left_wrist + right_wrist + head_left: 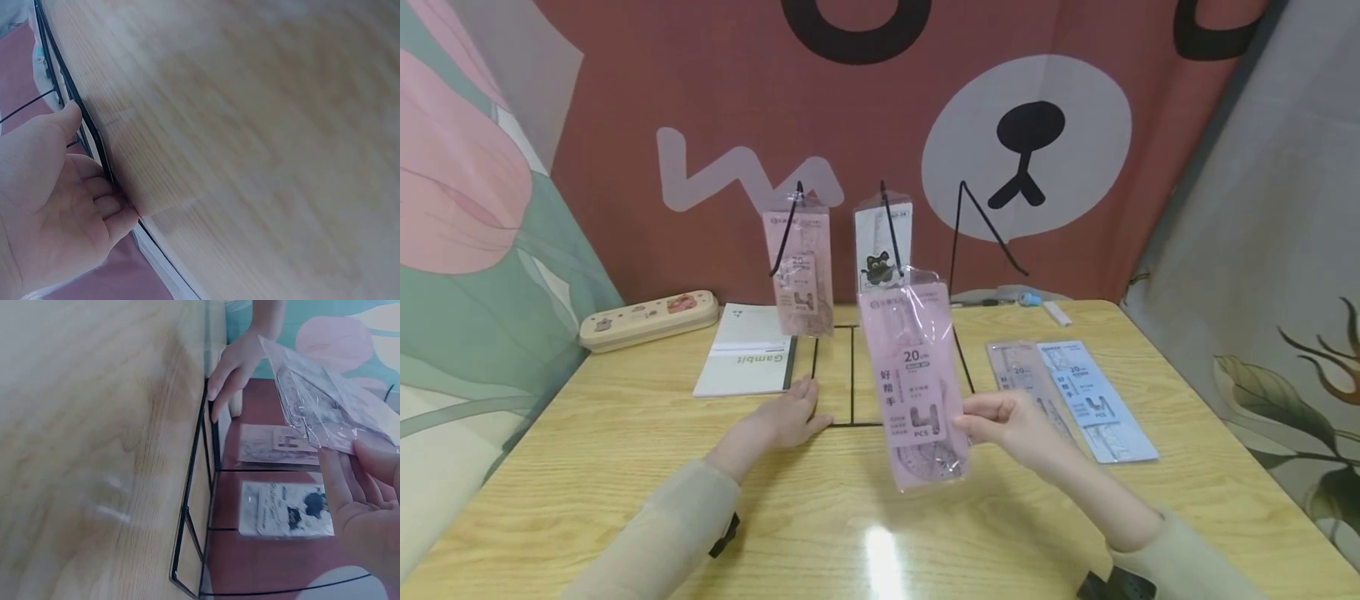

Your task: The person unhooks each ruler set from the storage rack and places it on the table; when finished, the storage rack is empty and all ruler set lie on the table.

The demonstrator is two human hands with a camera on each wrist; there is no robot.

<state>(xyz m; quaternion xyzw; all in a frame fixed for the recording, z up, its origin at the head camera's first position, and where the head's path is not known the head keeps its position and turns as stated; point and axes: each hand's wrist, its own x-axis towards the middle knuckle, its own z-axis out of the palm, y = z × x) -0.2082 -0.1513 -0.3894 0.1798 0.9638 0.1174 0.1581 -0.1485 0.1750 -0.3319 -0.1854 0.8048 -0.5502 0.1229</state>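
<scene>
My right hand (1011,423) pinches the right edge of a pink ruler set (917,367) in a clear packet, printed 20 cm and 4 PCS. The packet hangs nearly upright, its top overlapping the tip of the middle hook in the head view. Low at the left, my left hand (786,412) rests at the front corner of a black wire display rack (852,367), fingers along the side bar and thumb by the front bar. Another pink ruler set (797,292) hangs on the left hook. A white packet with a black cat (876,237) hangs on the middle hook.
Right of the rack lie a pale pink ruler set (1018,367) and a blue ruler set (1101,404). A Gambit notebook (745,354) and a cream pencil case (651,321) lie at the left. Pens (988,302) and a white eraser (1057,313) are at the back edge.
</scene>
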